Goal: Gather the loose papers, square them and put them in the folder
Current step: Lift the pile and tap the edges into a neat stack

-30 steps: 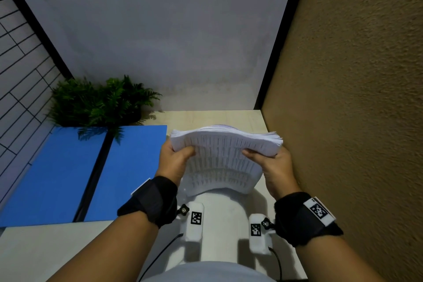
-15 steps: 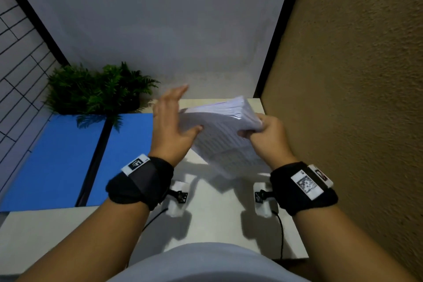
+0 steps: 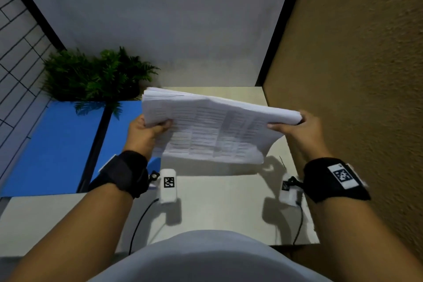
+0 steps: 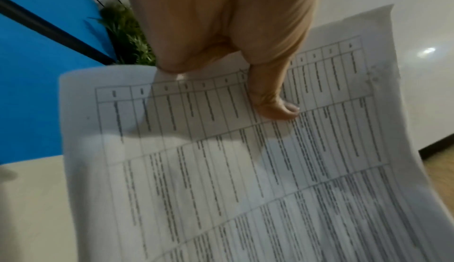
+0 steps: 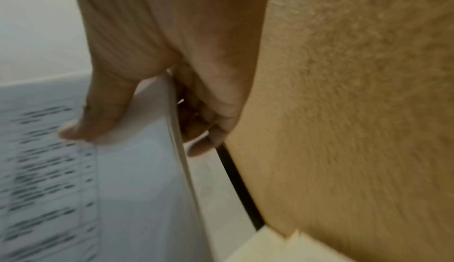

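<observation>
A thick stack of printed papers (image 3: 212, 133) hangs in the air above the table, long side across, with its lower edge drooping toward me. My left hand (image 3: 146, 130) pinches the stack's left end, thumb on the printed top sheet (image 4: 245, 159). My right hand (image 3: 297, 128) pinches the right end, thumb on top and fingers behind the papers' edge (image 5: 176, 140). The open blue folder (image 3: 57, 144) lies flat on the table at the left, with a black spine down its middle.
A green potted fern (image 3: 96, 75) stands at the folder's far edge. A tan textured wall (image 3: 354, 98) runs close along the right side of the pale table (image 3: 217, 201). A grey wall closes the back.
The stack has been turned from upright and narrow to wide and landscape. My left hand, which was off the papers with fingers spread, now pinches the left end; both hands have moved apart.
</observation>
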Demonstrator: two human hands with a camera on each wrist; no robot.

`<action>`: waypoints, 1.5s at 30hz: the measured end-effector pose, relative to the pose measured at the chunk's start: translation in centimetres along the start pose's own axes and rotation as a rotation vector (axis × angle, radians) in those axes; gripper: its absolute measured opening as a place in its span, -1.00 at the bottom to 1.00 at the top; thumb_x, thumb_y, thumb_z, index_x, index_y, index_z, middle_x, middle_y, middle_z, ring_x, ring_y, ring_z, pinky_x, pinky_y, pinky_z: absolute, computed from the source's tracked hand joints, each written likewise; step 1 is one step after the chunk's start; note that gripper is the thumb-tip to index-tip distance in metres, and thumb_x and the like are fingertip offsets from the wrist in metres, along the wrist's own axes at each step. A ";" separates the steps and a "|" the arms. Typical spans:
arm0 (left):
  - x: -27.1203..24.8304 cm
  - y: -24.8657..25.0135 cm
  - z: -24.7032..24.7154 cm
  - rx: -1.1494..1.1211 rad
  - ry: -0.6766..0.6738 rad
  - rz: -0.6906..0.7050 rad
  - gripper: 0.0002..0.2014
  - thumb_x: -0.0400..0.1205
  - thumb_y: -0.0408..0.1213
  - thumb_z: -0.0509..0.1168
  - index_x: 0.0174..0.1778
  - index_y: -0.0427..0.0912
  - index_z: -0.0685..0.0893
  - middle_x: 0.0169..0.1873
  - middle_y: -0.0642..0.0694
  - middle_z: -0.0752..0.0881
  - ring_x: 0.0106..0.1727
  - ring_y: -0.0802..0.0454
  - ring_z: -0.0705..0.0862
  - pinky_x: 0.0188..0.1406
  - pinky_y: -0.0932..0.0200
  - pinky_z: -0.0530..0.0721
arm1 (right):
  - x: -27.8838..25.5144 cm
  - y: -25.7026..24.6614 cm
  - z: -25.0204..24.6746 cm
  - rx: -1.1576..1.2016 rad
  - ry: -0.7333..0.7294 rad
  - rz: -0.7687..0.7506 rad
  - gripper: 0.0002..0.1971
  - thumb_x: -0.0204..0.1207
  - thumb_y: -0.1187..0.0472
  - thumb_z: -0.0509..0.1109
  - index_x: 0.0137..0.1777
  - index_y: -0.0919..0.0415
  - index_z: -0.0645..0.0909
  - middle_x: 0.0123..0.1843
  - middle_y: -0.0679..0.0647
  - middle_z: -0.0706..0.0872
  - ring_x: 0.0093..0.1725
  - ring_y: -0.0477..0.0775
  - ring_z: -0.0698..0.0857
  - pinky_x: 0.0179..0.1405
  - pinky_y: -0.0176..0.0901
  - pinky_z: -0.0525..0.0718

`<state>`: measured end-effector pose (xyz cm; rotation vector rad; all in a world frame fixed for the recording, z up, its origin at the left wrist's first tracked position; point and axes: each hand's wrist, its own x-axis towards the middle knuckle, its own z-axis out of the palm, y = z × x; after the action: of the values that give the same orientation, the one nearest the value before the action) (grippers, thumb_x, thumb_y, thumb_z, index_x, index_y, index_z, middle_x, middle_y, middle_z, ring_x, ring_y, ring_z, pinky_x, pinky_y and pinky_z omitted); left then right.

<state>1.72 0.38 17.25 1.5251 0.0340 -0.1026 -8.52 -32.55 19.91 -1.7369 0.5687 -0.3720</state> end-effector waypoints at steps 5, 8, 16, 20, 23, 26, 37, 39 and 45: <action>0.1 -1.6 0.9 -0.045 -0.006 -0.072 -0.71 0.51 -0.58 0.46 -0.01 -0.10 0.72 -0.21 0.08 0.86 -0.18 0.16 0.82 -0.22 0.32 0.76 | -1.1 2.5 2.3 0.293 -0.022 0.114 -0.50 0.08 0.35 0.73 0.06 0.13 0.74 0.04 0.07 0.84 0.14 0.13 0.78 0.00 -0.08 0.75; -0.4 -3.5 1.8 -0.083 0.025 -0.134 -0.61 0.44 -0.58 0.52 0.13 -0.15 0.71 -0.01 -0.08 0.81 -0.01 -0.01 0.79 -0.13 0.17 0.80 | -2.8 2.9 4.1 0.195 0.098 -0.014 -0.73 0.39 0.37 0.60 -0.04 -0.01 0.74 0.02 0.03 0.83 0.05 -0.01 0.79 0.06 -0.16 0.75; -1.9 -7.3 1.8 0.049 0.101 -0.241 -0.46 0.37 -0.53 0.61 0.28 -0.25 0.68 0.17 -0.20 0.77 0.18 -0.18 0.75 0.24 -0.13 0.72 | -4.7 8.2 4.1 0.070 0.129 0.160 -0.68 0.26 0.44 0.65 -0.04 0.14 0.75 -0.07 0.01 0.80 0.03 0.11 0.79 0.11 -0.02 0.75; -2.3 -8.1 1.3 0.031 0.104 -0.299 -0.46 0.31 -0.53 0.64 0.21 -0.29 0.70 0.12 -0.21 0.79 0.14 -0.18 0.76 0.22 -0.09 0.72 | -4.8 7.7 3.1 0.151 0.081 0.221 -0.72 0.31 0.51 0.59 0.00 0.28 0.75 -0.13 0.07 0.81 -0.11 -0.01 0.81 -0.18 -0.22 0.75; -1.5 -8.2 0.5 0.024 0.052 -0.308 -0.47 0.26 -0.59 0.63 0.16 -0.31 0.73 0.01 -0.17 0.82 0.14 -0.20 0.77 0.07 0.00 0.74 | -4.2 7.1 1.5 0.157 -0.001 0.149 -0.70 0.30 0.53 0.59 -0.10 0.14 0.73 -0.18 -0.04 0.80 -0.28 -0.25 0.78 -0.34 -0.46 0.67; -1.4 -8.0 0.2 0.066 -0.040 -0.301 -0.47 0.31 -0.61 0.60 0.19 -0.24 0.70 -0.01 -0.07 0.81 0.14 -0.13 0.75 -0.02 0.12 0.71 | -3.5 7.3 0.4 0.113 -0.028 0.125 -0.58 0.24 0.61 0.57 -0.15 0.07 0.65 -0.19 -0.04 0.75 -0.21 -0.13 0.72 -0.30 -0.45 0.66; -2.3 -7.8 1.2 -0.063 -0.038 -0.240 0.05 -0.02 -0.02 0.74 0.43 -0.19 0.56 0.24 -0.18 0.75 0.25 -0.10 0.72 0.27 -0.08 0.69 | -3.1 5.8 0.0 -0.271 -0.067 -0.185 -0.61 0.30 0.55 0.53 -0.22 -0.03 0.68 -0.04 -0.02 0.59 -0.04 -0.27 0.60 -0.11 -0.64 0.49; -2.4 -7.5 1.5 -0.098 -0.020 -0.213 -0.06 0.09 0.07 0.66 0.42 -0.08 0.54 0.25 -0.14 0.71 0.24 -0.08 0.69 0.25 -0.04 0.66 | -4.1 6.1 0.2 -0.320 -0.016 -0.272 -0.68 0.41 0.49 0.48 -0.07 0.00 0.74 0.07 0.02 0.55 0.05 -0.40 0.53 0.01 -0.66 0.48; -2.5 -7.4 2.4 -0.182 0.088 -0.215 -0.46 0.48 0.11 0.45 0.34 -0.03 0.62 0.10 0.02 0.74 0.08 0.07 0.70 0.05 0.09 0.62 | -6.3 8.5 1.2 -0.462 0.011 -0.368 -0.57 0.56 0.28 0.44 0.39 -0.08 0.62 0.49 0.12 0.28 0.42 -0.17 0.26 0.40 -0.66 0.24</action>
<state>-1.57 -2.26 10.21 1.3395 0.2712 -0.1985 -14.60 -29.48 11.76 -2.2963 0.3546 -0.5379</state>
